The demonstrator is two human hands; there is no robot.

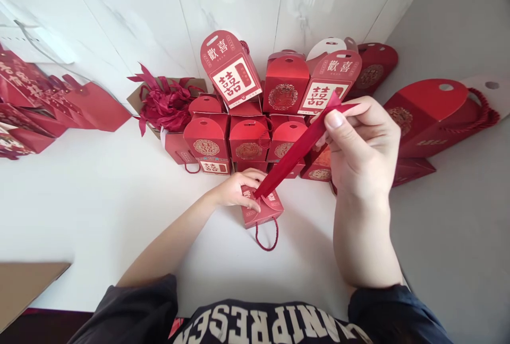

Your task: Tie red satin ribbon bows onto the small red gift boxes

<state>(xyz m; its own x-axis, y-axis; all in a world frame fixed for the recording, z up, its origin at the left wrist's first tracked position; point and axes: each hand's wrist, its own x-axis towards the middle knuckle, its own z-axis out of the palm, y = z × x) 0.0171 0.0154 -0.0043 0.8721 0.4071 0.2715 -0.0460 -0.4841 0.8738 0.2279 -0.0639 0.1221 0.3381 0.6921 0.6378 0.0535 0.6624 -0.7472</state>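
Observation:
A small red gift box (263, 210) with a red cord handle lies on the white table (99, 200) in front of me. My left hand (238, 188) is closed on its top, holding it down. My right hand (360, 145) is raised above and to the right, its fingers pinched on the upper end of a red ribbon (297, 152). The ribbon runs taut and slanted down to the top of the box, where its lower end meets my left fingers.
Several finished red gift boxes (247, 139) stand in rows against the marble wall behind. A cardboard box of loose red ribbons (165, 102) sits at back left. Flat red boxes (434, 110) lie at right, more red packaging (35, 110) at left. A brown cardboard piece (24, 285) is at near left.

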